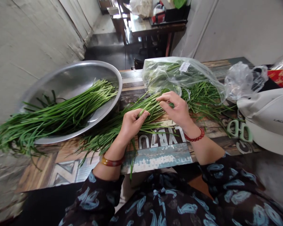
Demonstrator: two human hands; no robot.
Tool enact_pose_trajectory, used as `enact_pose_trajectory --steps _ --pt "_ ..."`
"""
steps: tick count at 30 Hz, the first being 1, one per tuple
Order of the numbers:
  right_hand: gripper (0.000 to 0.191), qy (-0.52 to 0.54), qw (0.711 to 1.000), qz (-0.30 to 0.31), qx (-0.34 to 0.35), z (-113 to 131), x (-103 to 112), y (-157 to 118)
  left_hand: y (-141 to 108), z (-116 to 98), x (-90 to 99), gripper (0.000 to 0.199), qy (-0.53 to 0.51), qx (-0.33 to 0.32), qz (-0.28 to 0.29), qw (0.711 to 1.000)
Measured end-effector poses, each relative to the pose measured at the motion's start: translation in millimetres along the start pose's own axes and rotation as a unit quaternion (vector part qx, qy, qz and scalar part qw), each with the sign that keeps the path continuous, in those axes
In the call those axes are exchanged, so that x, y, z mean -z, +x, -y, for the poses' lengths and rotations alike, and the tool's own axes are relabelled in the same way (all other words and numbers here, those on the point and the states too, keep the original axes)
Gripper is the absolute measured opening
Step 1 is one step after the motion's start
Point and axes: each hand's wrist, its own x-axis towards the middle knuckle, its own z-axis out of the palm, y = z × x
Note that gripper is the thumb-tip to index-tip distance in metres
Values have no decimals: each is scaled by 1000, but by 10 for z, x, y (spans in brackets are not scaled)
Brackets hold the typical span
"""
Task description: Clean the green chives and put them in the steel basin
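My left hand (133, 123) is closed around a few garlic chives (145, 108), their pale stem ends pointing up and to the right. Close by on the right, my right hand (175, 109) has thumb and fingers bent together at those stem ends; whatever is between its fingertips is too small to make out. Beneath both hands, a loose pile of garlic chives (106, 135) lies across the patterned table (155, 157). To the left, a large steel basin (79, 67) holds a thick bunch of chives (68, 113), with the leaf tips hanging over its rim.
Behind my right hand lies a clear plastic bag (193, 73) with more chives inside and spilling out. Green-handled scissors (240, 130) rest at the right, partly under a pale cap (271, 119). A crumpled plastic bag (242, 80) sits behind them. Another table (153, 29) stands farther back.
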Motion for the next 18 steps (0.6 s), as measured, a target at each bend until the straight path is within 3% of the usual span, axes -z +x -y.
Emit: enact_pose_trajectory --steps 2,4,9,18 --pt "18 -49 997 40 50 25 -47 -15 -4 9 -3 34 -17 11 17 1000" --pt "17 -45 996 61 52 9 -93 -33 -7 14 -6 34 -38 19 31 999" --pt "14 77 995 42 -44 -65 -191 -89 -11 -22 -9 32 -72 33 33 996" --pt "20 238 952 -24 -189 -28 -385 -152 -20 -88 -17 36 -115 66 56 990"
